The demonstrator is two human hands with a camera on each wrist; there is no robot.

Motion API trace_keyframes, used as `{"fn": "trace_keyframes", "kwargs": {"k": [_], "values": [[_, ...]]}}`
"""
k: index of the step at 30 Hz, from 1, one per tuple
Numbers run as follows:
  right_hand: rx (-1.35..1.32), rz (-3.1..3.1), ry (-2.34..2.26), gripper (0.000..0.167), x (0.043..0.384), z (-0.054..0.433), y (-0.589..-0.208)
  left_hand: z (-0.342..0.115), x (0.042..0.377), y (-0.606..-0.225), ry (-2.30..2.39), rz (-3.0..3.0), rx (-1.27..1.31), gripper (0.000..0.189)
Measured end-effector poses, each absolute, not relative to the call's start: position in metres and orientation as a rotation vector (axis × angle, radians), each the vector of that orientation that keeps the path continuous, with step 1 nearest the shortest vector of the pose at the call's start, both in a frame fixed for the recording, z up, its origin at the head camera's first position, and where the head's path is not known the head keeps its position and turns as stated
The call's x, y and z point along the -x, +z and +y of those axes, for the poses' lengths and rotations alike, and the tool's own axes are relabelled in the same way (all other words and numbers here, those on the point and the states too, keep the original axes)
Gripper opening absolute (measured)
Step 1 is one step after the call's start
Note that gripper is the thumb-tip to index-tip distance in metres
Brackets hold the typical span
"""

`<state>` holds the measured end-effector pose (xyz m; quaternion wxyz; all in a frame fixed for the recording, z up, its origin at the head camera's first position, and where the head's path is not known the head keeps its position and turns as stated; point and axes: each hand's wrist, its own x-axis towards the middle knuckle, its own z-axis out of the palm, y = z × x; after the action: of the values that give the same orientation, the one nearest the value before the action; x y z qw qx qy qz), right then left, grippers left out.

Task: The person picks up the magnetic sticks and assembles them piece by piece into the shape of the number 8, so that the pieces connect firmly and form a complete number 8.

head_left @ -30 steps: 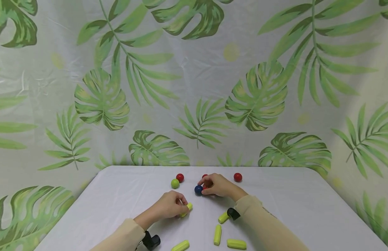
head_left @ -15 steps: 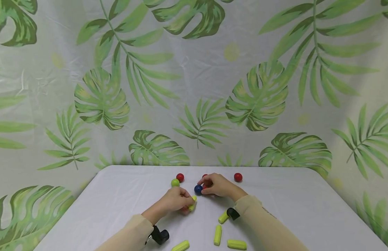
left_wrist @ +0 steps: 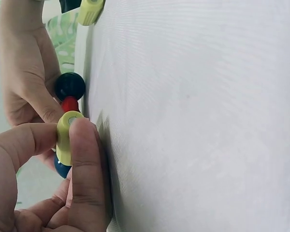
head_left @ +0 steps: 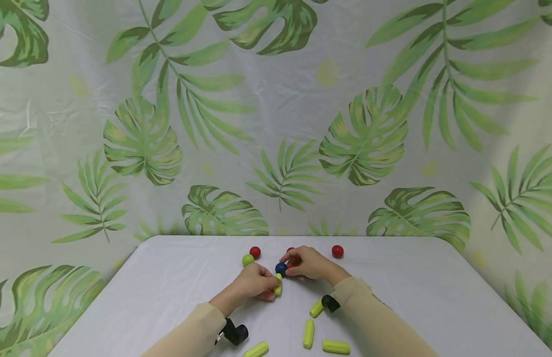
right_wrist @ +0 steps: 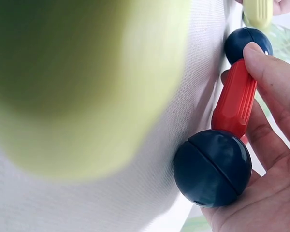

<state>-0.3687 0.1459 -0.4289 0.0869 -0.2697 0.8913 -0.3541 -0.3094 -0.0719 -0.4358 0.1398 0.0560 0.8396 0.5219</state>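
Note:
My right hand [head_left: 311, 263] grips a ridged red rod [right_wrist: 234, 99] with a blue ball [right_wrist: 212, 166] at one end and a second blue ball [right_wrist: 241, 43] at the other. Its thumb lies along the rod by that second ball. Between thumb and forefinger, my left hand [head_left: 255, 282] pinches a yellow-green rod [left_wrist: 64, 140]. The far end of this rod meets the blue ball [head_left: 281, 268] in the head view; whether they touch I cannot tell. Most of the red rod is hidden by my right hand in the head view.
Further back are a green ball [head_left: 248, 260], a red ball [head_left: 255, 252] and another red ball [head_left: 337, 251]; one more is partly behind my right hand. Loose yellow-green rods lie nearer, including one [head_left: 309, 333], one [head_left: 336, 346] and one [head_left: 256, 349]. Patterned cloth hangs behind the table.
My left hand has moved right and away from me, carrying the yellow-green rod up to the blue ball and turning it more upright in view. My right hand has stayed in place.

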Motion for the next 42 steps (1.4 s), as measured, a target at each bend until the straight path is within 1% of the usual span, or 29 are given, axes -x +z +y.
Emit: {"fn": "trace_keyframes", "kwargs": {"k": [15,42], "values": [[0.767,2.644,-1.065,0.026,0.3659,0.1439,-0.4297,-0.0668,0.3115,-0.4403,1.567,2.385,-0.143,0.017],[0.749,2.657,-1.047,0.026,0.3674,0.1439,-0.4284,-0.0647,0.3093,-0.4352,1.594,2.363,-0.137,0.02]]}}
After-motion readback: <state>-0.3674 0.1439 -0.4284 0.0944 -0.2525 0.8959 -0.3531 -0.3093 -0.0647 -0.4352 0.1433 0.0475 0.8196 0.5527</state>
